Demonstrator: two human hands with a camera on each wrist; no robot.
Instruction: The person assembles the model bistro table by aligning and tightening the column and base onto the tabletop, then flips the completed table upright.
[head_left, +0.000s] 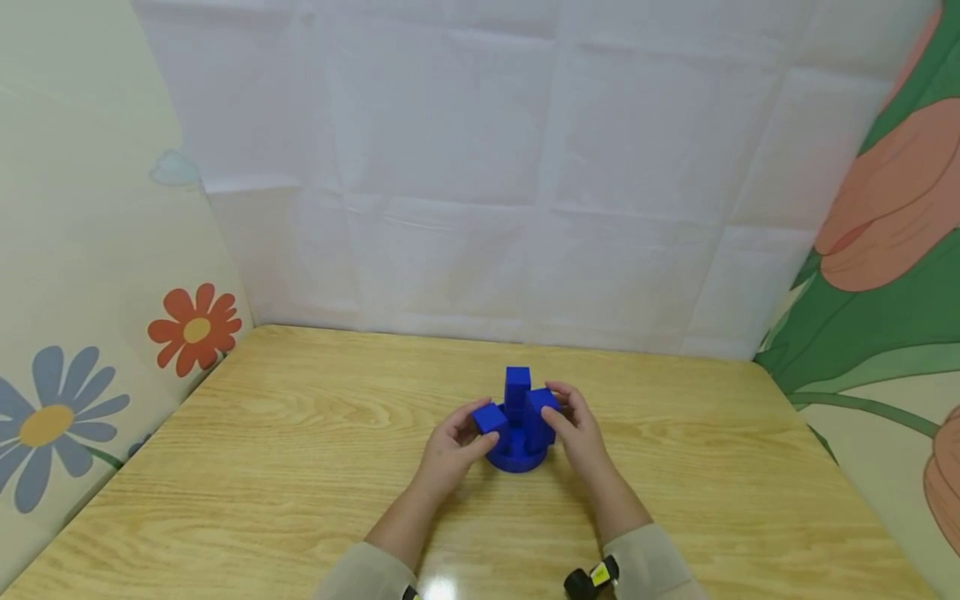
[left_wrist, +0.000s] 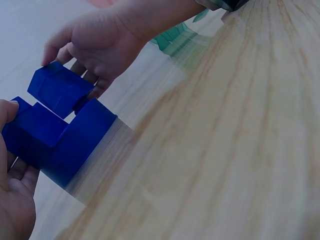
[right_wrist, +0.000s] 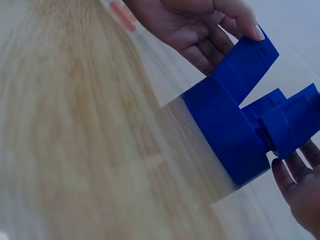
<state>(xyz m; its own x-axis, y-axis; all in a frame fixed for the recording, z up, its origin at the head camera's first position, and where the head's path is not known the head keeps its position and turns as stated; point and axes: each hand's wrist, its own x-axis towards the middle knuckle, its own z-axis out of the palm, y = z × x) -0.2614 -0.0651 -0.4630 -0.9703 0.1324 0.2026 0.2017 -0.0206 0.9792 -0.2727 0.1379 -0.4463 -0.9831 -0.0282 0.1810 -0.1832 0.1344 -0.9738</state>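
Observation:
A blue plastic piece with a round base [head_left: 516,463] and three upright blocks stands on the table, around its middle. My left hand [head_left: 447,448] pinches the left block [head_left: 491,418] between thumb and fingers; it lies at the left edge of the left wrist view. On the other side, my right hand [head_left: 581,427] pinches the right block [head_left: 542,400], its thumb on the near side. Untouched, the rear block [head_left: 517,380] rises highest. Close up, the right wrist view shows the thick round wall [right_wrist: 227,132] with the blocks leaning outward.
The wood-grain table [head_left: 337,417] extends around the blue piece. Behind it hangs a creased white sheet [head_left: 487,183]. Flower-patterned panels stand at the left [head_left: 90,250] and the right [head_left: 885,333]. A black wrist strap [head_left: 591,578] shows near my right sleeve.

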